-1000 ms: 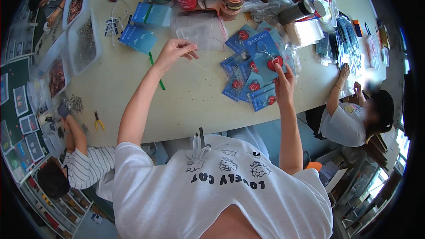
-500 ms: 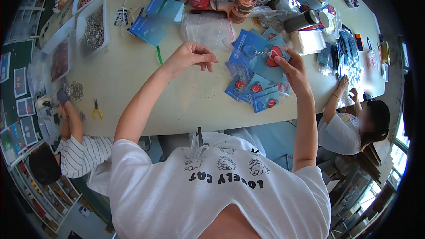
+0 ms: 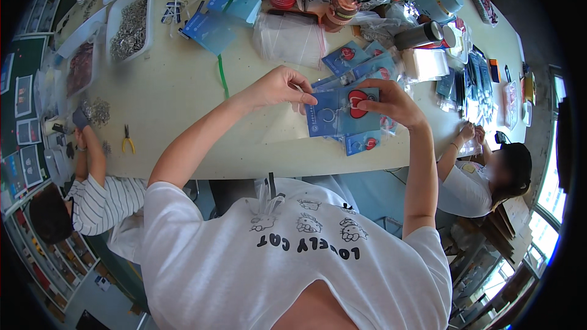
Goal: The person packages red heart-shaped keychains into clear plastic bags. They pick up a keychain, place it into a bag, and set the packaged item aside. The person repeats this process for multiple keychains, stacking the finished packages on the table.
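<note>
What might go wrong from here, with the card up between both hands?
The card could bend or slip, as the left grip seems to have only its edge.
The right grip, with its thumb at the red charm, might press that out of place.
If dropped, the card may get mixed up with the similar cards lying close by.

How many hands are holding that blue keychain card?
2: the left hand at the upper left of the blue card, the right hand at its right, by the red heart charm. Part of each grip is hidden.
</note>
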### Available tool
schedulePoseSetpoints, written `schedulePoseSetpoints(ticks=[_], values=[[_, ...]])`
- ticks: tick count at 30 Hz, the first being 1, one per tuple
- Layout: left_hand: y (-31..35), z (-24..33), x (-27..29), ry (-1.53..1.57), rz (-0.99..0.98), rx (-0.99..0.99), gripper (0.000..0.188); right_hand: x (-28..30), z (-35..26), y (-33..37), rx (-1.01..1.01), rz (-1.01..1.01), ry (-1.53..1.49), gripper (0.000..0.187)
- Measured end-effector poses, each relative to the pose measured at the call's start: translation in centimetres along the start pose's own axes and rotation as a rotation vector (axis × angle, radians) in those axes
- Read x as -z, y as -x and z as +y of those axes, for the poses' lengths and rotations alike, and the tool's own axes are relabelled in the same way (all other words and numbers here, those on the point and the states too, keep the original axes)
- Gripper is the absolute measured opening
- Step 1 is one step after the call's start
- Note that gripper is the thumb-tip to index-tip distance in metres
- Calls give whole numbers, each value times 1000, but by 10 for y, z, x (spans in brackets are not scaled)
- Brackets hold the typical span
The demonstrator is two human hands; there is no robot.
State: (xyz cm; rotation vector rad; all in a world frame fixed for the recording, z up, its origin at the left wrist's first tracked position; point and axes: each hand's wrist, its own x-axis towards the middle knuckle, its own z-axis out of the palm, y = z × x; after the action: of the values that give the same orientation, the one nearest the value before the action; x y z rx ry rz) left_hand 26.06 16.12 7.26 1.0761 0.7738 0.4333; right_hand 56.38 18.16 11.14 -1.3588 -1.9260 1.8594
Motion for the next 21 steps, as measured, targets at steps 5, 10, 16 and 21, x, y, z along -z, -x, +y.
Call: schedulePoseSetpoints(ticks=[5, 10, 16, 21], values=[[-6, 1, -6, -162, -92, 12, 20, -28, -18, -12, 185, 88, 12, 40], [-3, -3, -5, -105, -135, 65, 27, -42, -45, 0, 20, 302, 115, 48], [-7, -13, -24, -36, -67, -57, 30, -75, -54, 9, -7, 404, 252, 52], [-10, -11, -21, 48, -82, -24, 33, -68, -38, 14, 161, 458, 154, 48]])
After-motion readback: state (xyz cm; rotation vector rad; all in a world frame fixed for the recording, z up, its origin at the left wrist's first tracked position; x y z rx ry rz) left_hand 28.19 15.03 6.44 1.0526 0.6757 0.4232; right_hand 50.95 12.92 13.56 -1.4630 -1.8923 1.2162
